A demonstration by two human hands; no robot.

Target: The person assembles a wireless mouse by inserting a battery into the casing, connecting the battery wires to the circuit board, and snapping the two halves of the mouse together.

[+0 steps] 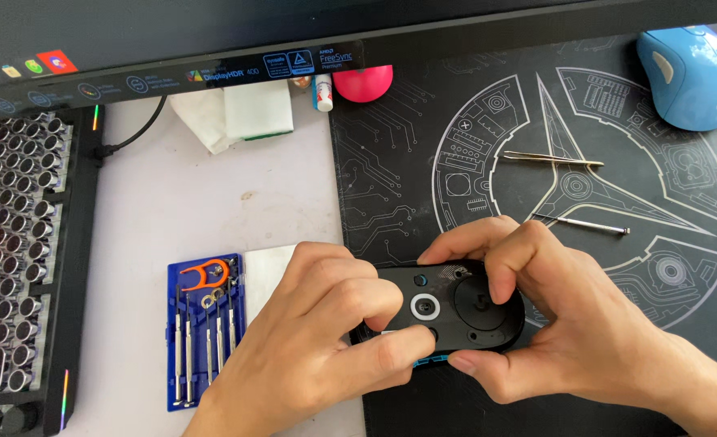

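Far left, a keyboard [14, 259] runs down the edge, its keycaps off and switches bare. Next to it I see a blue tool tray [205, 332] lying flat on the white desk, small drivers lined up in slots and an orange puller [205, 273] at its top, all within easy reach of my left hand [310, 340]. Above that sits a crumpled tissue [213, 117] and a white block under the monitor edge [172, 77].

Now the middle: my left hand is closed around the near end of a black mouse [447, 307], thumb pressed along its lower side, fingers curled over the top to brace it. The mouse is turned belly up, just above the black mat [391, 186], so the round sensor ring and circular cover face me. My right hand [568, 324] grips the other end firmly, thumb underneath, a fingertip pushing on the round cover, likely to steady or turn it.

Further right, tweezers [548, 159] and a thin metal rod [581, 222] rest on the mat, well apart from my hands. A pink ball [364, 82] sits at the mat's top edge, and a blue mouse [690, 77] is parked top right.
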